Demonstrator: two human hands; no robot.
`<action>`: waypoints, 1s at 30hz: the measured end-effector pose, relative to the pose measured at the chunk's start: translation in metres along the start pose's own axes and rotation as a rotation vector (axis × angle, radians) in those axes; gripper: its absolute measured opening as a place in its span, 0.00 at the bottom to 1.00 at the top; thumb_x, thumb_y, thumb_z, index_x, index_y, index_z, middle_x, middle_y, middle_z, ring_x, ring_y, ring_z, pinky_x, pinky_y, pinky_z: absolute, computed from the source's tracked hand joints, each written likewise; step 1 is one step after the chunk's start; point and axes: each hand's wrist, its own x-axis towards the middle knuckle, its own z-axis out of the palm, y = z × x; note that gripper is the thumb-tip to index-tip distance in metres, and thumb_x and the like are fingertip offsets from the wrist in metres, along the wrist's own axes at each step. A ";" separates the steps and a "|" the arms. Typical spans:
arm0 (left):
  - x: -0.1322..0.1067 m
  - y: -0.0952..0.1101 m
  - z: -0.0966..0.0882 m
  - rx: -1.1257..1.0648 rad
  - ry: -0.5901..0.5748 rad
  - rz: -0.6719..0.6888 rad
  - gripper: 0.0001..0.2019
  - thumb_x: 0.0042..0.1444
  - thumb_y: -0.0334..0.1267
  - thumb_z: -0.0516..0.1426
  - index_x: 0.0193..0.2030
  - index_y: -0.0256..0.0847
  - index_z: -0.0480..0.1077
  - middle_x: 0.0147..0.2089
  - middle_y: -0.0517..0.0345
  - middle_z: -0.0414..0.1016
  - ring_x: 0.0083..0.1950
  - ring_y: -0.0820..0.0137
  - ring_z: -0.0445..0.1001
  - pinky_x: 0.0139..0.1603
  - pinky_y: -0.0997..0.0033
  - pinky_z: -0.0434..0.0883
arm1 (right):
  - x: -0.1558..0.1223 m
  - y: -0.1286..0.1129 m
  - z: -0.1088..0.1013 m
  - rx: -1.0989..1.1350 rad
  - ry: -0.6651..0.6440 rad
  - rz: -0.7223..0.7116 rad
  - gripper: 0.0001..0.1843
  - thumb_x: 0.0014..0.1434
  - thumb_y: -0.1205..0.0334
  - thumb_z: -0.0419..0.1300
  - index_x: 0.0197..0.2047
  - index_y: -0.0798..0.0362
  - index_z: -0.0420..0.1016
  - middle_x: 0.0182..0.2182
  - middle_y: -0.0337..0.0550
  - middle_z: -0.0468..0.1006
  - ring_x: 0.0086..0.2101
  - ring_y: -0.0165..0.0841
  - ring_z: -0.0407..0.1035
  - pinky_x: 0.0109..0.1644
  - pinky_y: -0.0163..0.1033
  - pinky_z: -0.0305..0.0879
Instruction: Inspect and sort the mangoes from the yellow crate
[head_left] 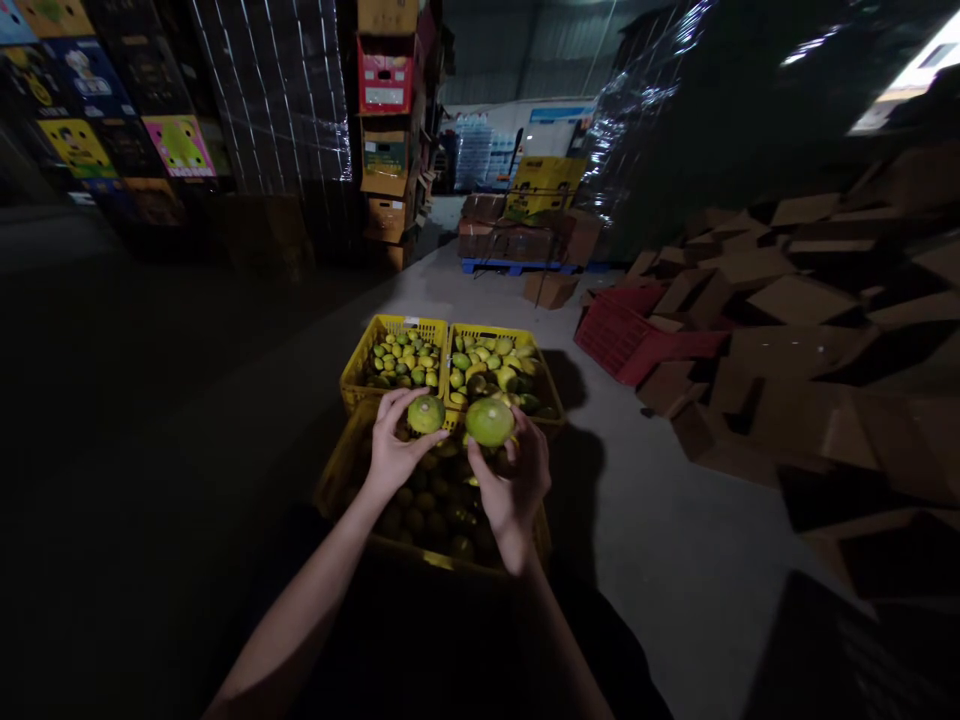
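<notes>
My left hand [396, 450] pinches a round yellow-green citrus fruit [426, 413] between thumb and fingers. Level with it, a larger green citrus fruit [490, 422] is gripped in my right hand [517, 475]. Both fruits are held up, a short gap apart, above a shadowed yellow crate [442, 563] full of round fruit. Just beyond my hands stand two more yellow crates. The left one [354, 378] holds small green and yellow fruit, and the right one [551, 372] holds larger, mixed green and yellow fruit.
To the right, a red plastic crate [622, 335] leans against a big heap of open cardboard boxes [802, 370]. Further off, a blue pallet [517, 267] bears wrapped cartons. Stacked cartons [386, 150] and film-wrapped stacks rise at the back. The grey floor [675, 520] is partly dark.
</notes>
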 end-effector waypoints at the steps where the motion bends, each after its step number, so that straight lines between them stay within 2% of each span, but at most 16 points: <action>1: 0.000 0.000 0.000 -0.009 -0.007 0.005 0.26 0.38 0.39 0.68 0.48 0.44 0.72 0.48 0.53 0.67 0.53 0.63 0.66 0.57 0.63 0.62 | 0.000 0.000 0.001 0.062 -0.001 0.049 0.30 0.45 0.65 0.66 0.54 0.51 0.66 0.51 0.51 0.69 0.50 0.41 0.66 0.49 0.47 0.69; 3: -0.001 0.002 0.001 -0.081 -0.009 -0.036 0.26 0.38 0.38 0.68 0.47 0.43 0.71 0.48 0.52 0.68 0.52 0.63 0.67 0.56 0.64 0.63 | 0.000 -0.003 0.002 0.213 -0.020 0.186 0.31 0.44 0.65 0.66 0.53 0.51 0.67 0.51 0.49 0.71 0.50 0.40 0.67 0.51 0.48 0.67; 5: -0.002 0.004 0.003 -0.221 -0.002 -0.138 0.26 0.37 0.37 0.68 0.47 0.43 0.70 0.47 0.53 0.69 0.49 0.64 0.69 0.52 0.66 0.66 | 0.002 -0.008 0.002 0.385 -0.035 0.351 0.29 0.44 0.66 0.66 0.51 0.50 0.68 0.48 0.46 0.73 0.47 0.37 0.69 0.53 0.46 0.66; 10: -0.004 0.004 0.006 -0.659 0.038 -0.411 0.21 0.38 0.33 0.67 0.39 0.43 0.66 0.38 0.61 0.72 0.38 0.74 0.71 0.41 0.75 0.69 | 0.011 -0.013 -0.001 0.784 -0.005 0.715 0.22 0.40 0.68 0.67 0.40 0.47 0.69 0.36 0.34 0.76 0.39 0.30 0.72 0.50 0.43 0.66; 13: -0.001 0.004 0.002 -0.866 0.057 -0.596 0.14 0.43 0.34 0.64 0.37 0.42 0.66 0.38 0.61 0.73 0.38 0.73 0.73 0.41 0.75 0.71 | 0.016 -0.010 -0.004 1.018 -0.064 0.954 0.15 0.39 0.64 0.65 0.34 0.50 0.69 0.33 0.37 0.77 0.39 0.35 0.73 0.50 0.48 0.67; 15: 0.002 0.004 -0.002 -0.976 0.098 -0.699 0.10 0.47 0.34 0.60 0.37 0.40 0.68 0.39 0.58 0.74 0.40 0.71 0.74 0.43 0.72 0.72 | 0.017 -0.007 -0.005 1.130 -0.106 1.059 0.12 0.39 0.63 0.63 0.31 0.51 0.68 0.34 0.42 0.78 0.41 0.38 0.72 0.51 0.49 0.67; 18: 0.005 0.003 -0.006 -1.119 0.141 -0.759 0.10 0.50 0.33 0.55 0.40 0.36 0.69 0.40 0.52 0.76 0.44 0.65 0.75 0.48 0.66 0.72 | 0.018 -0.003 -0.006 1.199 -0.149 1.096 0.08 0.40 0.64 0.60 0.29 0.51 0.68 0.35 0.44 0.79 0.42 0.39 0.72 0.50 0.50 0.68; 21: 0.006 0.002 -0.008 -1.204 0.108 -0.809 0.15 0.50 0.31 0.50 0.44 0.36 0.69 0.42 0.50 0.76 0.47 0.63 0.74 0.50 0.61 0.71 | 0.016 0.001 -0.006 1.206 -0.165 1.134 0.07 0.40 0.64 0.59 0.28 0.50 0.69 0.34 0.44 0.80 0.41 0.41 0.73 0.47 0.51 0.69; 24: 0.004 0.003 -0.008 -1.227 0.054 -0.881 0.17 0.49 0.31 0.49 0.46 0.37 0.69 0.42 0.51 0.77 0.46 0.63 0.75 0.48 0.61 0.72 | 0.014 0.004 -0.007 1.184 -0.188 1.152 0.08 0.41 0.64 0.58 0.30 0.50 0.71 0.33 0.45 0.80 0.38 0.42 0.73 0.42 0.49 0.70; 27: 0.001 0.004 -0.006 -1.198 -0.032 -0.932 0.13 0.51 0.36 0.51 0.43 0.37 0.70 0.37 0.52 0.76 0.36 0.67 0.76 0.36 0.69 0.74 | 0.012 0.005 -0.010 1.165 -0.222 1.155 0.09 0.44 0.60 0.58 0.31 0.51 0.74 0.33 0.45 0.80 0.34 0.38 0.74 0.36 0.43 0.71; 30: -0.001 0.005 -0.003 -1.112 -0.144 -0.920 0.11 0.51 0.41 0.53 0.32 0.35 0.71 0.27 0.55 0.73 0.23 0.73 0.71 0.19 0.78 0.67 | 0.009 0.001 -0.014 1.151 -0.271 1.144 0.10 0.47 0.55 0.58 0.27 0.53 0.74 0.26 0.41 0.79 0.26 0.33 0.72 0.25 0.36 0.67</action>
